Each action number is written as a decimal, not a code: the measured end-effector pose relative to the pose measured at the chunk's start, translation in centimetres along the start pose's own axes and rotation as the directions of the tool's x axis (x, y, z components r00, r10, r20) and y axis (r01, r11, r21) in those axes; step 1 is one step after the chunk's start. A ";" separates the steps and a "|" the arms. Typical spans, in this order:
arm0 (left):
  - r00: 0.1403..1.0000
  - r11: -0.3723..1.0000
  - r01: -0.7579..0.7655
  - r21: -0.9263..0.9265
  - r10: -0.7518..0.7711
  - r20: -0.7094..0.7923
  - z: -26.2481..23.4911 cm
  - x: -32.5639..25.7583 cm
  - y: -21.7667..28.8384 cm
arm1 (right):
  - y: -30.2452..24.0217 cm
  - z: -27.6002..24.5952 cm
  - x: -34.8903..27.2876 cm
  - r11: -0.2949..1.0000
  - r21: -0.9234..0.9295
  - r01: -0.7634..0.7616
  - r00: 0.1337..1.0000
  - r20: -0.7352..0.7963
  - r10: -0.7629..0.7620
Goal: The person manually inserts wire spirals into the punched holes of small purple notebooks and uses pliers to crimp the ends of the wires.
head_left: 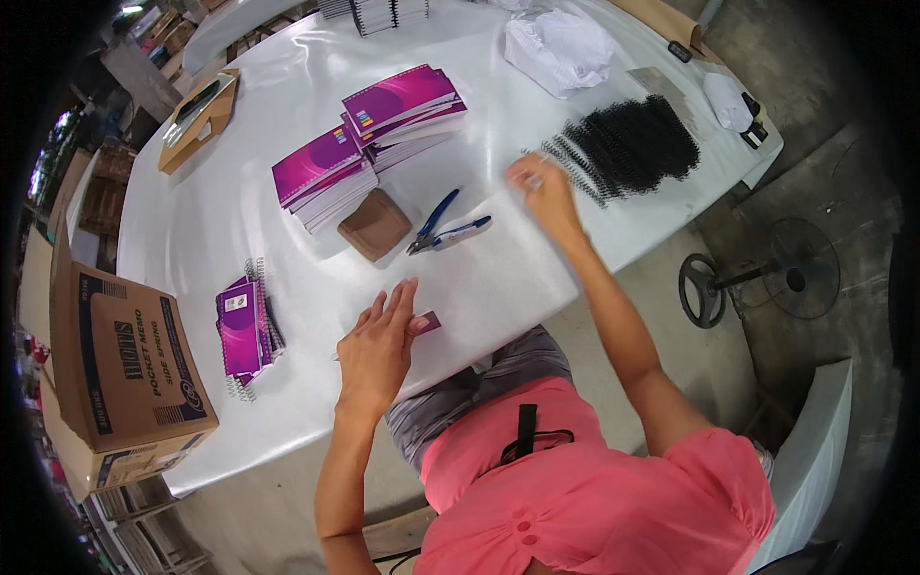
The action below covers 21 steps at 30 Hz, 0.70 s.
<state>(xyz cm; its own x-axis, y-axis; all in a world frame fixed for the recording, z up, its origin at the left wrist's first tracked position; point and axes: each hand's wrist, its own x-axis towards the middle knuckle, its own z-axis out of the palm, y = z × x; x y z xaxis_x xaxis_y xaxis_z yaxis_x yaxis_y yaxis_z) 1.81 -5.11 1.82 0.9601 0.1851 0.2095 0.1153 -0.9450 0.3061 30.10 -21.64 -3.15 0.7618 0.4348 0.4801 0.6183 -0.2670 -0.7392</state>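
Note:
My left hand [379, 345] lies flat, fingers together, on a small purple notebook [427, 322] near the table's front edge; only a corner of the notebook shows past my fingers. My right hand [542, 192] reaches out to the right and pinches the end of a black spiral binding coil [565, 165] at the edge of a heap of black coils [632, 144]. Blue-handled pliers [443, 227] lie on the white table [220, 211] between my two hands.
Two piles of purple notebooks [369, 139] stand behind the pliers, with a brown pad [375, 223] in front. A small stack of bound purple notebooks [244, 328] lies left, beside a cardboard box [120, 383]. White plastic bags [559, 48] lie at the back. A fan [767, 278] stands on the floor.

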 end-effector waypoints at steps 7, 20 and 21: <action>1.000 1.000 0.015 -0.016 -0.015 0.027 -0.1 0.0 0.3 | 6.8 -5.2 5.6 0.758 -0.648 0.071 0.994 0.105 -0.004; 1.000 1.000 0.019 0.020 -0.019 -0.003 -0.1 0.1 0.3 | 1.8 -4.1 3.8 0.988 0.131 -0.082 0.925 0.380 0.026; 0.999 0.999 0.041 0.025 -0.041 0.021 -0.1 0.1 0.4 | 4.0 -4.3 4.2 0.885 0.339 -0.318 0.912 0.365 0.188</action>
<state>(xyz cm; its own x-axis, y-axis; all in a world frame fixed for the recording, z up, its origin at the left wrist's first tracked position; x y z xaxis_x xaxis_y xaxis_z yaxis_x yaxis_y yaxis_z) 1.94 -5.46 2.07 0.9596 0.2181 0.1775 0.1605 -0.9432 0.2910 36.62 -24.60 -1.99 0.7402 0.6604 0.1261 0.2395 -0.0837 -0.9673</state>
